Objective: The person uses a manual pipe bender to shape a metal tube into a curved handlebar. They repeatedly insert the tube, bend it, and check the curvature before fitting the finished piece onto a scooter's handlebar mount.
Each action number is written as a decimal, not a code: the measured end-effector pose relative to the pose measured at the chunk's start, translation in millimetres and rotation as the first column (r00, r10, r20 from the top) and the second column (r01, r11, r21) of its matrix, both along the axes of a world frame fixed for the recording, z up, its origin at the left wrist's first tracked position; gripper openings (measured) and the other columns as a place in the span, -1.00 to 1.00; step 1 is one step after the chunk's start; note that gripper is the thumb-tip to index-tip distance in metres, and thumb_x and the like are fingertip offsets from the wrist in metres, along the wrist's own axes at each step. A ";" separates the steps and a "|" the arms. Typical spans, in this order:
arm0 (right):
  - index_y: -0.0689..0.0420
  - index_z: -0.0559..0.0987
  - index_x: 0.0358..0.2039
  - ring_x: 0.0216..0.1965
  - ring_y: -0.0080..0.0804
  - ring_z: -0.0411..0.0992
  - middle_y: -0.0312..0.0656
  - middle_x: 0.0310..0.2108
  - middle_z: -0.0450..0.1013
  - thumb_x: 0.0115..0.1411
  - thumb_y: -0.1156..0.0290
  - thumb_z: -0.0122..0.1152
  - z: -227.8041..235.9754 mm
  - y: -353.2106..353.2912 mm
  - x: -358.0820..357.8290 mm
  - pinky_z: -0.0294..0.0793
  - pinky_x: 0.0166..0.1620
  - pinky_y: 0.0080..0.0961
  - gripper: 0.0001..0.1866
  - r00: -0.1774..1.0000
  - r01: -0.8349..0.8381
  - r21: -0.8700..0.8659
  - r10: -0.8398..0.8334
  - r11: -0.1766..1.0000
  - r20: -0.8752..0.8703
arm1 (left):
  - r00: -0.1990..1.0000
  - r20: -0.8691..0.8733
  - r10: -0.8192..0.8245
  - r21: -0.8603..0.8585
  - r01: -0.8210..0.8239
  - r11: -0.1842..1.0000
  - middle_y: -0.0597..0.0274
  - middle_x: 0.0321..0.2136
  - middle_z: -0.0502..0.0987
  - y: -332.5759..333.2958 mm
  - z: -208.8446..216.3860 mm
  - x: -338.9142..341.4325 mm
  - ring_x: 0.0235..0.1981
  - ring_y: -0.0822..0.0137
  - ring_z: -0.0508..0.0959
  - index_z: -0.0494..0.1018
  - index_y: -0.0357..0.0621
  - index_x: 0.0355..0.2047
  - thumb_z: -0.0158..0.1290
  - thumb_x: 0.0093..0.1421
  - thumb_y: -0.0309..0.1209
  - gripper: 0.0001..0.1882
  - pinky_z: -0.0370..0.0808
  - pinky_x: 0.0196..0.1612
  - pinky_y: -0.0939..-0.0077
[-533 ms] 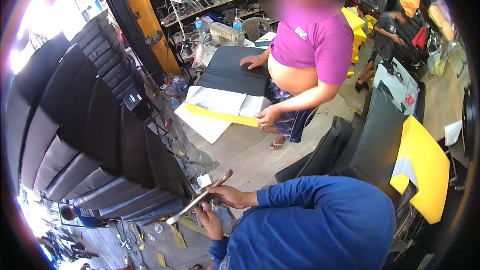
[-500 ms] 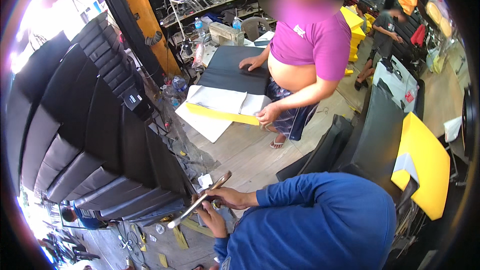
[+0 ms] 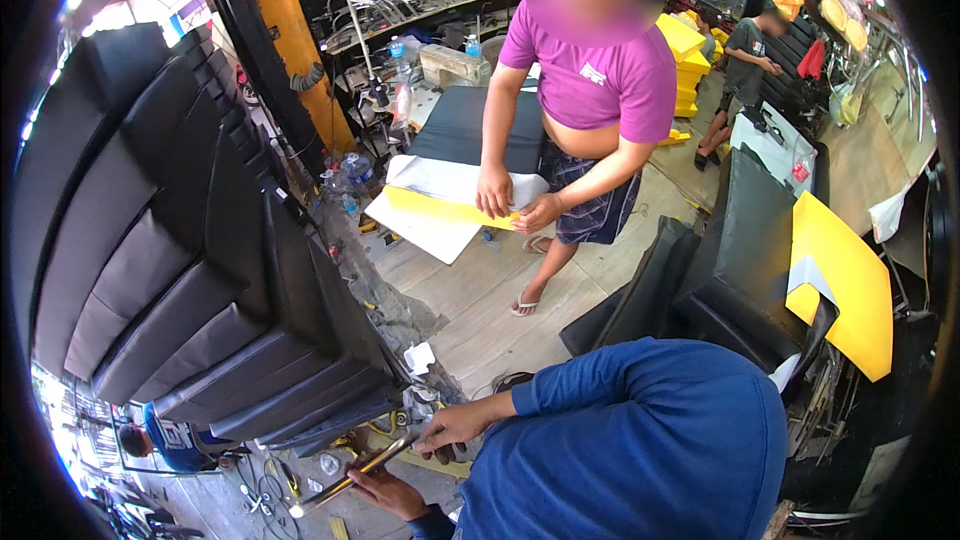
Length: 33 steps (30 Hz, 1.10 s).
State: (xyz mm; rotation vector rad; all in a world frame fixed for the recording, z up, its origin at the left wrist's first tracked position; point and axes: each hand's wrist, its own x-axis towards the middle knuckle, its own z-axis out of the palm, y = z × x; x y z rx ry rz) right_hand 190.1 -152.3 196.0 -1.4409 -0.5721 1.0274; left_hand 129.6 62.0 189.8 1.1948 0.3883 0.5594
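Observation:
My right hand and my left hand, at the ends of blue sleeves, both hold a slim, shiny gold-and-silver metal tube. It slants down to the left, with a bright glint at its lower end. My right hand is closed about its upper end, fingers partly hidden; my left hand grips it lower down. Across from me, a co-worker in a purple shirt has both hands at the near corner of a yellow foam pad. A white sheet lies over that foam, beside a black padded panel.
A tall stack of black padded cushions rises on my left. Black upholstered pieces and a yellow foam sheet stand on my right. Cables and scraps lie on the floor at lower left. Another person sits at the back right.
My hands and the tube have moved lower and to the left in view. The co-worker's hand has left the black panel and joined the other at the foam's corner.

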 end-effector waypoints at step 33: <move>0.21 0.60 0.04 -0.07 -0.49 0.50 -0.18 -0.10 0.56 0.17 0.65 0.31 -124.5 651.9 154.4 0.55 0.01 -0.49 -0.62 0.985 -0.066 0.003 0.066 0.998 -0.161 | 0.842 0.152 0.518 0.239 -0.540 0.807 0.43 -0.56 0.34 693.0 3.5 54.8 -0.65 0.65 0.30 0.24 -0.07 0.32 -0.02 0.47 -0.29 -0.54 0.32 -0.61 0.69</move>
